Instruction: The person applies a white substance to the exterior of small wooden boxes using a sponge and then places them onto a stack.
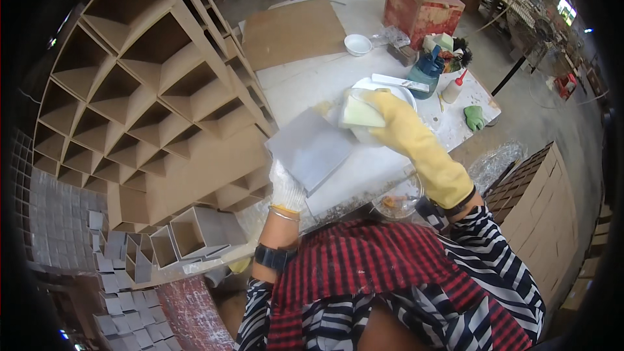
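Note:
My left hand (286, 185), in a white knit glove, grips the near left edge of a flat grey panel (311, 149), which tilts above the worktable (286, 94). Whether the panel is one face of a box cannot be told. On my right hand (393, 117) is a long yellow rubber glove. Its fingers are closed round a pale yellow sponge (361, 112), held just beyond the panel's far right corner. Behind that hand shows the rim of a white bowl (408, 96), with a white flat strip (395, 82) lying across it.
A tall brown compartment rack (195, 91) stands at the left, with grey open boxes (205, 231) below it. Toward the back are a brown board (296, 32), a small white bowl (357, 44) and a red box (422, 10). A blue-green jug (426, 73) and red-tipped bottle (453, 89) stand right.

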Available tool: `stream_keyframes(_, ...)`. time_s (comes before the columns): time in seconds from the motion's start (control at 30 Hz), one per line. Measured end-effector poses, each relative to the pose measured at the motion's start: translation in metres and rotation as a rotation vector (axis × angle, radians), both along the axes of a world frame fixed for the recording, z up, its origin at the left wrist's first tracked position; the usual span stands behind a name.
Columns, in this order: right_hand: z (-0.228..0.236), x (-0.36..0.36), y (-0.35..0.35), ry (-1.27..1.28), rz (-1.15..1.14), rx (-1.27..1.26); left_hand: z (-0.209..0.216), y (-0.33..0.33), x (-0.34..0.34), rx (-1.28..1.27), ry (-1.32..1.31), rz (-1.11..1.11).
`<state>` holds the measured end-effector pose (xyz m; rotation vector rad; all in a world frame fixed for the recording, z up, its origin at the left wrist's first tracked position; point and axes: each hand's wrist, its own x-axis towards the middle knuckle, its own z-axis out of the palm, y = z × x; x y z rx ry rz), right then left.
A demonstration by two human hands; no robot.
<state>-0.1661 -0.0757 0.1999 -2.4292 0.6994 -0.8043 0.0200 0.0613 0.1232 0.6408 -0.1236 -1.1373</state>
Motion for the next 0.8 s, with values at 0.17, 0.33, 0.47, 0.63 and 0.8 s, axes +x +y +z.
stream_keyframes(0.17, 0.000, 0.020, 0.006, 0.062, 0.260, -0.144, -0.012, -0.003, 0.000, 0.108, -0.096, -0.124)
stream_keyframes(0.33, 0.002, 0.039, -0.023, 0.040, 0.032, -0.128, -0.009, -0.001, -0.015, 0.187, -0.085, -0.210)
stream_keyframes(0.47, 0.009, 0.039, -0.005, -0.095, 0.194, -0.235, -0.032, 0.009, 0.004, -0.108, 0.031, -0.253)
stream_keyframes(0.63, 0.009, 0.047, 0.016, 0.219, 0.458, -0.147, -0.043, -0.015, 0.028, -0.163, -1.191, -0.672)
stream_keyframes(0.8, 0.016, 0.048, -0.013, -0.095, 0.248, -0.195, -0.012, 0.009, -0.013, 0.080, -0.170, -0.188)
